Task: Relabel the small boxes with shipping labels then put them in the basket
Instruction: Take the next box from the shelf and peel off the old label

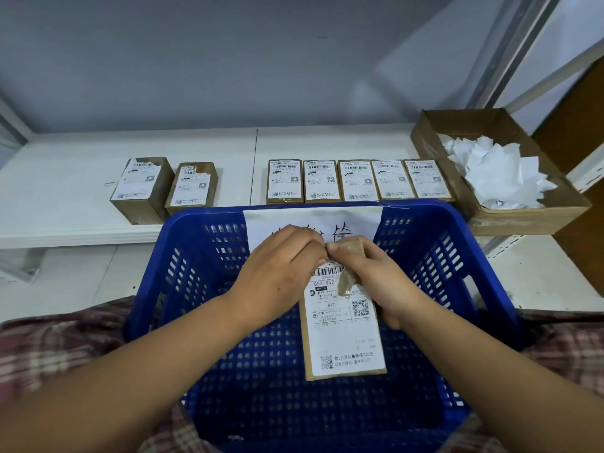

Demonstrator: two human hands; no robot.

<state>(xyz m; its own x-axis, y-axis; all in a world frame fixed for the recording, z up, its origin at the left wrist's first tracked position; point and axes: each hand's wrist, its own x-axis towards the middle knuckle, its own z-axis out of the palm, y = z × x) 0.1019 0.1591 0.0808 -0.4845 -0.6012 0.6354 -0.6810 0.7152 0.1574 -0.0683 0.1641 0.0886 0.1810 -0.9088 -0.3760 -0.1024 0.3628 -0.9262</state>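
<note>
A small brown box (344, 335) with a white shipping label on top is held above the blue plastic basket (153, 276). My right hand (369, 276) grips the box from its right side near the top end. My left hand (277, 269) pinches the label's top edge, where a torn strip of it curls up. The basket sits on my lap and nothing shows on its floor. On the white shelf behind, several labelled boxes (359, 179) lie in a row, and two more boxes (163, 186) with torn labels stand to the left.
A cardboard tray (529, 220) full of crumpled white label scraps stands at the right end of the shelf. A white paper sign (258, 223) with handwriting is taped to the basket's far wall. A grey wall rises behind the shelf.
</note>
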